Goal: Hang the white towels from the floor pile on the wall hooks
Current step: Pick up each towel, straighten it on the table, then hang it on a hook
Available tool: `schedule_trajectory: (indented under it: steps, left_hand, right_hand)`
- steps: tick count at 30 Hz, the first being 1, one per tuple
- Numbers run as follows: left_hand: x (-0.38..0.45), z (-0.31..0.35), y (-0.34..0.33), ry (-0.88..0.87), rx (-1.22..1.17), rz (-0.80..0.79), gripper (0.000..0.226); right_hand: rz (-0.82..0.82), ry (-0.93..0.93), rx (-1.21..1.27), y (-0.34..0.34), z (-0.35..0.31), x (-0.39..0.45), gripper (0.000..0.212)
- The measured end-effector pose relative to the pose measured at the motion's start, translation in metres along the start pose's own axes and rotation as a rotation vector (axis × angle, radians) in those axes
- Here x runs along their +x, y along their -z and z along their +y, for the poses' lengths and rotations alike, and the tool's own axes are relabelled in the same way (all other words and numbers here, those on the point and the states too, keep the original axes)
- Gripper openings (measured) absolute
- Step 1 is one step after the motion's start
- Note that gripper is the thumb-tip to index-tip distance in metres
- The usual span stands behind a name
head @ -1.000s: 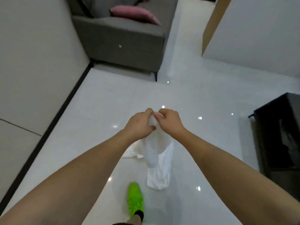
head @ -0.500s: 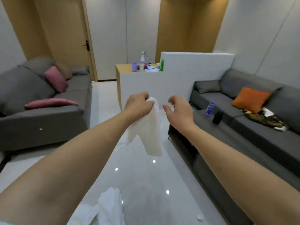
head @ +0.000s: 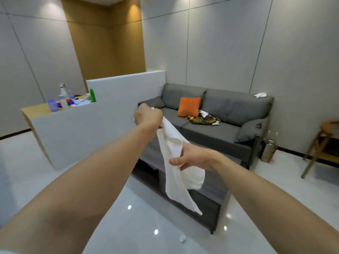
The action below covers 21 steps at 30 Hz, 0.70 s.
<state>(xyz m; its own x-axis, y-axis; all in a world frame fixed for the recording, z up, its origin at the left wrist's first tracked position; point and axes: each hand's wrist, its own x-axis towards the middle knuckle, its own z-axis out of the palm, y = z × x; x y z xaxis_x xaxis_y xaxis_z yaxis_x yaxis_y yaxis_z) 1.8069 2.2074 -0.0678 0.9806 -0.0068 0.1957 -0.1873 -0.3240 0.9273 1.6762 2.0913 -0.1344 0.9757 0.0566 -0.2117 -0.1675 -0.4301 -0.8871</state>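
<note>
Head view shows that the person's gaze has risen from the floor to the room, and the hands, which were close together at one corner of the white towel [head: 174,162] a moment ago, are now apart. The left hand [head: 147,118] stays closed as a fist on the top corner, held high and far. The right hand [head: 194,158] has moved down and nearer; its thumb and fingers pinch the towel at about the middle of its length. This means the towel is lifted fully off the floor and is being spread out in the air, so the carrying step toward the hooks is probably in progress.

The long axis of the towel runs from the upper left, at the left fist, down to the lower right, where a free corner points to the glossy floor [head: 128,226]. The cloth hangs in front of the grey sofa [head: 229,114] with the orange cushion [head: 189,106]. No wall hooks can be seen from this angle; perhaps they are outside the view. The pile is also not visible now.
</note>
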Motion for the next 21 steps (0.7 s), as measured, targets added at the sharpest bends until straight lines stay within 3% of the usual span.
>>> schedule_trajectory:
  steps: [4,5,8,10,13,16,18,21]
  left_hand:
    - [0.006,0.01,-0.056,0.007,-0.03,-0.101,0.022]
    - [0.009,0.011,-0.069,0.002,-0.024,-0.126,0.022]
    - [0.019,0.017,-0.106,-0.033,0.019,-0.25,0.03]
    - [0.025,0.022,-0.126,-0.179,0.202,-0.379,0.047]
    - [0.04,0.032,-0.148,-0.417,0.214,-0.738,0.065]
    - [0.058,0.039,-0.163,-0.423,0.15,-1.184,0.042]
    - [0.069,0.043,-0.173,-0.419,0.146,-1.289,0.029]
    - [0.081,0.047,-0.195,-0.501,0.175,-1.346,0.032]
  right_hand:
    - [0.524,0.072,0.087,0.037,0.011,-0.011,0.024]
    - [0.62,0.053,0.13,0.048,0.015,-0.012,0.019]
    - [0.758,-0.013,0.263,0.076,0.028,-0.006,0.031]
    - [0.852,-0.035,0.268,0.091,0.032,0.006,0.033]
    - [0.946,-0.013,0.271,0.112,0.029,0.032,0.039]
    - [1.017,-0.031,0.224,0.135,0.025,0.049,0.02]
    - [1.038,-0.089,0.164,0.148,0.028,0.056,0.02]
    - [1.054,-0.151,0.089,0.165,0.04,0.062,0.037]
